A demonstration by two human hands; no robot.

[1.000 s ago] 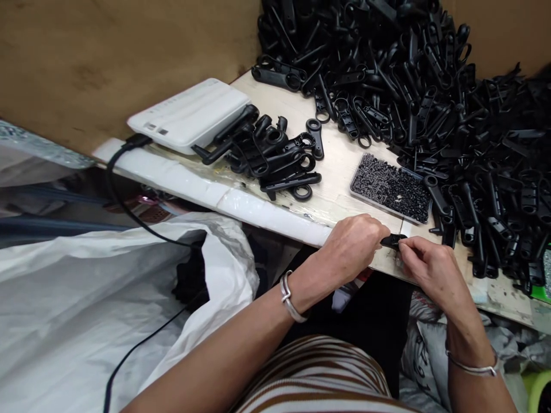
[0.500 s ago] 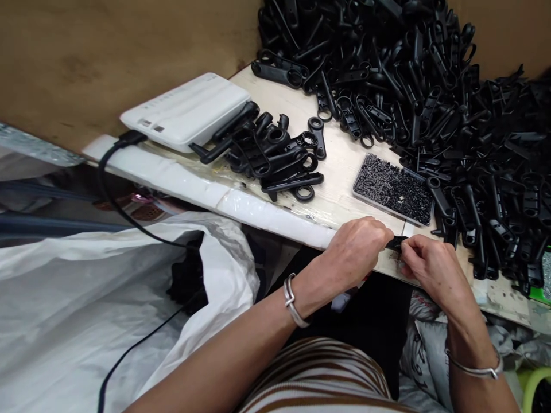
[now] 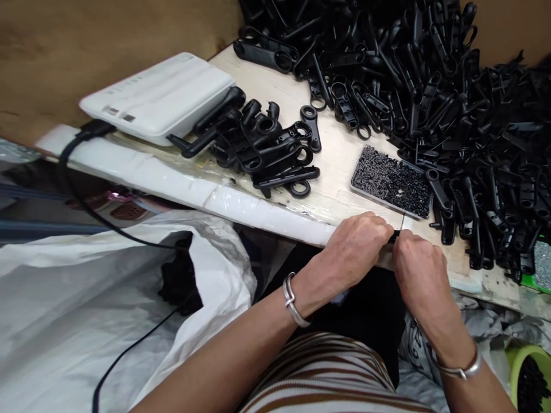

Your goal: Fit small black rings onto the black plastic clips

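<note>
**Small Dark Part Held Between Two Hands at Desk's Edge**

A person's left hand (image 3: 359,246), fingers curled nearly closed, grips a black part (image 3: 395,236) at the near edge of a desk (image 3: 336,195). The right hand (image 3: 419,261) curls in from the other side, its knuckles close to the part; its fingertips are hidden, so how far they are open and whether they pinch anything cannot be told. The bent wrists and closely paired hands suggest a hold meant to steady a small object, with the desk's edge giving nearby support.

Just beyond the hands sits a shallow clear tray (image 3: 379,198) filled with tiny dark pieces (image 3: 379,172), likely placed there for a short reach. Beyond and to the right of the right hand, a large heap of black molded parts (image 3: 408,74) spreads over the desk. Beyond and to the left of the left hand lies a smaller cluster of black parts (image 3: 245,146), seemingly kept apart from the heap, beside a white device (image 3: 159,97) with a black cable (image 3: 63,163) attached. A white bag (image 3: 215,264) gapes beside the left forearm; a green tub (image 3: 515,373) stands to the right of the right forearm.
</note>
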